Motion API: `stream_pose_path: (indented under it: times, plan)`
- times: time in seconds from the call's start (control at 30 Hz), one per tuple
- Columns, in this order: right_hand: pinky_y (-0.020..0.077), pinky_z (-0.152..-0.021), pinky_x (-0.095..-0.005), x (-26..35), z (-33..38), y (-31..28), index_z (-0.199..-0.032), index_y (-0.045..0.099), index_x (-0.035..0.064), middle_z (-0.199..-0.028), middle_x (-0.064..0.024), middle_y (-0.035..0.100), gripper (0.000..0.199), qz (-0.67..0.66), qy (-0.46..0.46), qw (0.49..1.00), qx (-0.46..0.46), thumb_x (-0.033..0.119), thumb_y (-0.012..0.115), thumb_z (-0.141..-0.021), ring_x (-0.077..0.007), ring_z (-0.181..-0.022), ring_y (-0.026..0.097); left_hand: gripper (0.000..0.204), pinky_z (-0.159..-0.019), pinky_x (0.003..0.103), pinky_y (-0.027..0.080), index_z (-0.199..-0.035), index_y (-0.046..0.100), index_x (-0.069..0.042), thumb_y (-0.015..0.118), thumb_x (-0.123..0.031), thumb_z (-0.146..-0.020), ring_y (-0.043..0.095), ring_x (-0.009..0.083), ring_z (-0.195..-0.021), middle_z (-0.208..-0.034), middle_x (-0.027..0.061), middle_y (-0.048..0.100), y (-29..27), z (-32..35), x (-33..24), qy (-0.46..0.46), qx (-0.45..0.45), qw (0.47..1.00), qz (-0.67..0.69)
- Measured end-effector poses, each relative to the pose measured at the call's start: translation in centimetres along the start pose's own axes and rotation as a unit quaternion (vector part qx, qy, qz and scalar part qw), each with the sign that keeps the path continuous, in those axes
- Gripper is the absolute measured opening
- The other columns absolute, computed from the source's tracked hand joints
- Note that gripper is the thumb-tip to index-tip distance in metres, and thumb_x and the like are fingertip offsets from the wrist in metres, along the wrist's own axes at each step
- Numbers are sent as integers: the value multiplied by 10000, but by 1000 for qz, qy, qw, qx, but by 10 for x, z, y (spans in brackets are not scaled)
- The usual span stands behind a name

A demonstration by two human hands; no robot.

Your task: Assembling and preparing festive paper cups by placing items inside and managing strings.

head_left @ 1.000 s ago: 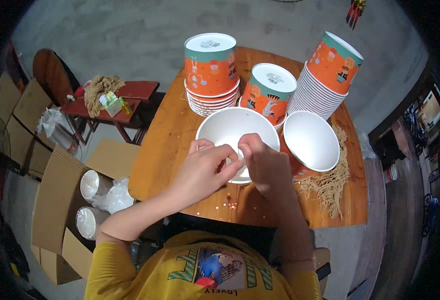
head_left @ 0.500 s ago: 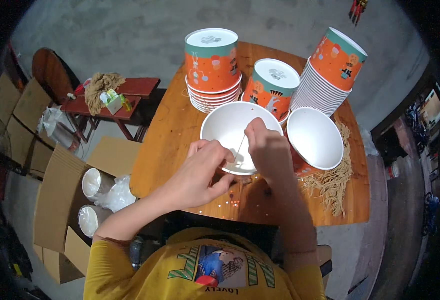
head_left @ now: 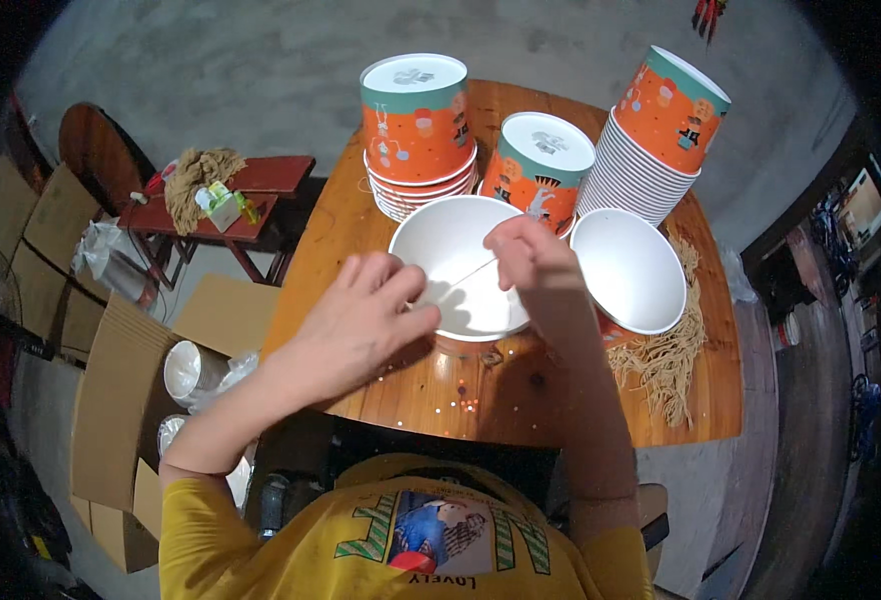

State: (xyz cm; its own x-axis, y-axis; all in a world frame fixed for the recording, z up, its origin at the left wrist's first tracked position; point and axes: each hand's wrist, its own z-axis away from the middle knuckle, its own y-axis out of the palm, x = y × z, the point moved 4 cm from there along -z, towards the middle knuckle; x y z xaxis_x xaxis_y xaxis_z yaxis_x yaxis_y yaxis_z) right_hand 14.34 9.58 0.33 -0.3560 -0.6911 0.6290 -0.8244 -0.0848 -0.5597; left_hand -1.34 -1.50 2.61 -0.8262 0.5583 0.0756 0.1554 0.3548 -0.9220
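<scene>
A white-lined paper tub (head_left: 451, 235) stands mouth-up at the near middle of the wooden table. Over its opening, a thin pale strand (head_left: 471, 272) runs straight between my hands; I cannot tell whether it is thread or wire. My right hand (head_left: 541, 270) pinches its upper end above the tub's right side. At the tub's left rim, my left hand (head_left: 366, 310) is half curled round the strand's lower end, its grip partly hidden. Close by on the right, another tub (head_left: 629, 272) leans with its white inside toward me.
Upside-down stacks of orange-and-green tubs stand behind: a left stack (head_left: 419, 125), a middle one (head_left: 541, 170) and a tall right one (head_left: 651, 150). Tan strings (head_left: 666, 375) lie at the table's right. Small coloured specks (head_left: 466, 406) dot the near edge. An open carton (head_left: 121, 400) sits lower left.
My left hand has moved left and slightly up, out from over the tub to its rim. The strand has swung from steep to a flatter slant. My right hand has risen slightly.
</scene>
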Motion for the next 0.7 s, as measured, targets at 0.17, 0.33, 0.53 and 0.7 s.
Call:
stream_pose_path:
  times: [0.17,0.33,0.53,0.7]
  plan:
    - [208,-427,-172,8,8,-18,-960,554,41,-568,51,374,180,-424,274,863,4,210,501,-925,-23,-455,280,162,-685,344,445,-891,528,-97,572,-100,-735,487,236,-830,-851,73,440,17,10,50,-4,-7,1000,-15]
    - [297,-464,-180,5,22,-33,-1025,529,29,-670,31,449,210,-495,278,820,-75,213,519,-925,-43,-530,368,176,-679,330,464,-915,549,-81,582,-64,-743,523,252,-874,-929,84,506,25,14,91,-13,-40,999,4]
    - [495,-723,-230,11,23,-42,-1114,506,5,-965,-103,618,255,-522,200,829,-17,167,516,-916,-160,-869,606,249,-714,325,470,-965,585,-54,632,4,-728,551,265,-860,-942,107,532,13,5,74,-33,-161,986,15]
    - [498,-894,-297,34,18,-35,-1155,474,-7,-1107,-162,583,265,-599,187,778,-6,106,503,-917,-250,-1041,588,200,-805,318,474,-1047,534,-5,565,-18,-850,575,212,-944,-1026,91,561,8,-20,13,-149,-190,863,444]
